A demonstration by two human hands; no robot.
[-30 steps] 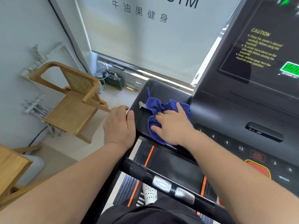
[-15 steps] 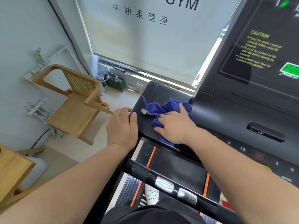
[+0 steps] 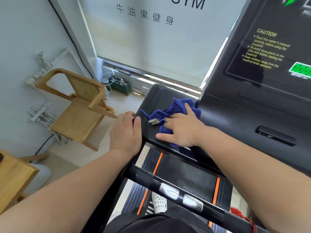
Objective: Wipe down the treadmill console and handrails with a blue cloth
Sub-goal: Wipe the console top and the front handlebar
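The black treadmill console [image 3: 252, 105] fills the right side, with a flat left wing [image 3: 156, 98] jutting out. A crumpled blue cloth [image 3: 178, 106] with a white tag lies on that wing. My right hand [image 3: 181, 128] presses flat on the cloth, fingers spread and straight. My left hand [image 3: 126, 132] grips the wing's left edge, thumb on top, fingers curled over the side. A black handrail bar [image 3: 168, 187] with silver sensor plates crosses below my arms.
A wooden chair [image 3: 79, 105] stands left of the treadmill by the wall. A wooden table corner [image 3: 11, 179] sits at lower left. The belt [image 3: 185, 175] with orange stripes and a white shoe [image 3: 158, 202] lie below the bar. Cables lie under the window.
My right hand and the cloth have slid away from me along the wing, toward its far end. My left hand keeps its hold on the edge.
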